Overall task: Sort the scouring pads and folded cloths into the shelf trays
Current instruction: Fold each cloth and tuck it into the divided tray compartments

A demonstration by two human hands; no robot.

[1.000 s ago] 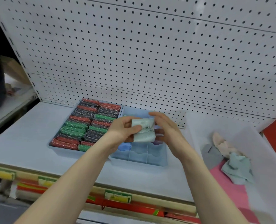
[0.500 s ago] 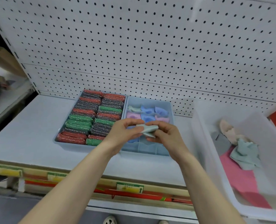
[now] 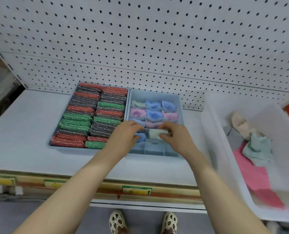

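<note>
A pale green folded cloth sits in a middle compartment of the divided blue tray. My right hand pinches its right end. My left hand rests at the tray's left side, fingertips by the divider; whether it touches the cloth is unclear. Folded blue and pink cloths fill the rear compartments. The blue tray on the left is packed with red, green and grey scouring pads.
A white bin at the right holds loose cloths: pale green, pink, peach, grey. Pegboard backs the white shelf. The front compartments of the divided tray look unfilled.
Both hands lowered the pale green cloth from above the tray into a middle compartment. The camera tilted down, bringing my feet into view.
</note>
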